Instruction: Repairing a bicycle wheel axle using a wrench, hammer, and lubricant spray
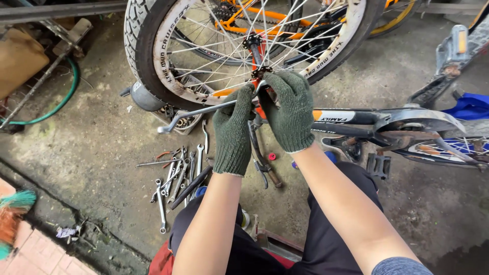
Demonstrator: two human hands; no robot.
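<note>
So the upside-down bike wheel (244, 46) fills the top, white rim, hub dead centre. Right hand (290, 109) in a green knit glove is curled round the hub end of the orange fork. Left hand (234, 132), same glove, is closed on a long metal wrench (204, 110) that runs nearly level, handle end pointing left, slightly down. Loose spanners (175, 178) lie on the concrete below.
</note>
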